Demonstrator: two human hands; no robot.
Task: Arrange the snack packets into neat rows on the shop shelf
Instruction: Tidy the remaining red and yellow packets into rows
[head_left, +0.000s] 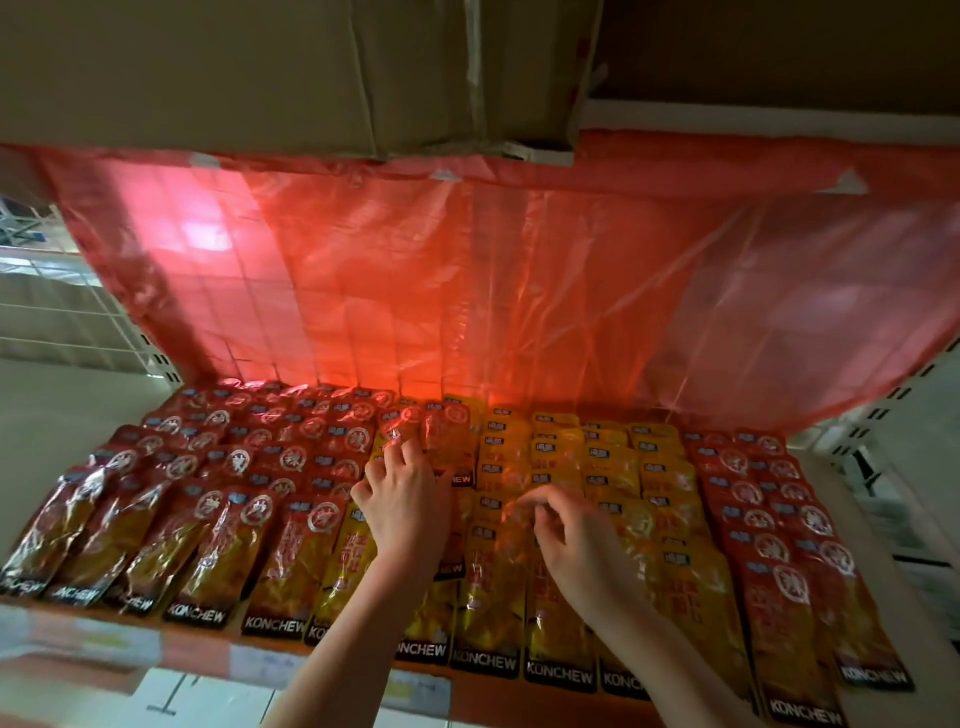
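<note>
Snack packets marked KONCHEW cover the shelf in overlapping rows. Red packets (218, 525) fill the left part, yellow packets (613, 467) the middle, and more red packets (779, 525) the right edge. My left hand (402, 499) reaches over the boundary between red and yellow rows, its fingertips on a red packet (415, 431) lying among the yellow ones. My right hand (576, 545) hovers over a yellow packet (498, 571) in the middle rows, fingers curled and blurred; whether it pinches the packet is unclear.
A red plastic sheet (467, 280) hangs behind the shelf. Cardboard boxes (260, 67) sit on the shelf above, close overhead. White wire mesh (57, 306) stands at the left, a white upright (893, 415) at the right. Price labels (260, 665) line the front edge.
</note>
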